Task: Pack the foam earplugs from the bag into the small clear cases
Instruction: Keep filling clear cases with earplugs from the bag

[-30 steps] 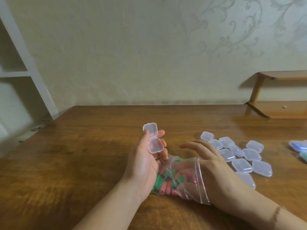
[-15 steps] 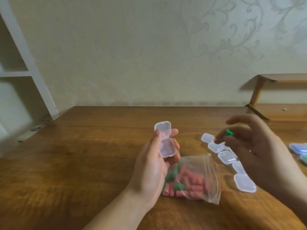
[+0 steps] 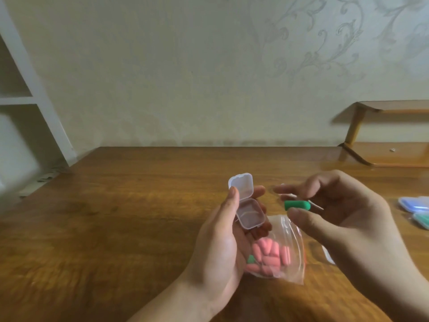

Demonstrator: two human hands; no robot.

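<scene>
Earplugs [image 3: 267, 254] in pink, with one green among them, lie inside a clear zip bag [image 3: 287, 252] on the wooden counter [image 3: 116, 217], partly hidden behind the left hand [image 3: 222, 247]. That hand is raised palm-up above the bag, and its grip is curled round a small clear case [image 3: 247, 205]: the thumb lies along the left side of the case and the fingers support it from underneath. The case is open, its hinged lid standing up behind the empty base.

The right hand [image 3: 343, 224] hovers just to the right of the case, not touching it. Its grip is closed to a pinch, thumb below and fingers above, on a single green earplug [image 3: 297, 205] that lies sideways, its flat end pointing toward the case. A gap of bare counter shows between the earplug and the case.

At the right edge of the counter sit closed cases [image 3: 415, 205], one showing blue contents and one green. Behind them a wooden shelf unit [image 3: 383, 154] rests on the counter against the patterned wall [image 3: 209, 77], and a white shelf frame [image 3: 34, 94] stands at the far left.
</scene>
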